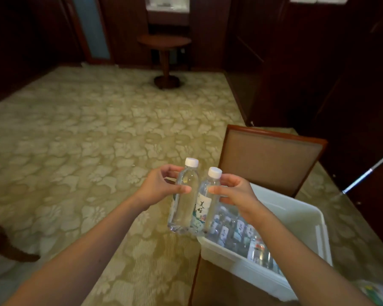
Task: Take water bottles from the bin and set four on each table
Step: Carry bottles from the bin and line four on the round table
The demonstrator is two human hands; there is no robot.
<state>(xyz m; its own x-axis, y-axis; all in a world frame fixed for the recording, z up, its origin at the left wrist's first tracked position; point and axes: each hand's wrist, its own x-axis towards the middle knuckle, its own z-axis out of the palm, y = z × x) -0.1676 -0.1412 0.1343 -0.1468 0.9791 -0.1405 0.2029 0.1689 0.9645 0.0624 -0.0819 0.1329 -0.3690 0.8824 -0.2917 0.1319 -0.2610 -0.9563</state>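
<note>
My left hand [158,186] grips a clear water bottle [184,204] with a white cap, held upright above the carpet. Right beside it, my right hand [234,191] grips a second white-capped bottle [205,206] with a printed label; the two bottles touch side by side. Below and to the right stands the white plastic bin [301,219], with several more labelled bottles [237,230] lying inside it. A small round wooden table [164,40] on a pedestal stands far off at the back wall.
The bin rests on a brown surface [219,286] at the lower right. A wooden chair [272,155] with a tan padded back stands behind the bin. Patterned green carpet [86,140] covers the floor. Dark wood panelling lines the walls; a metal pole [367,173] leans at right.
</note>
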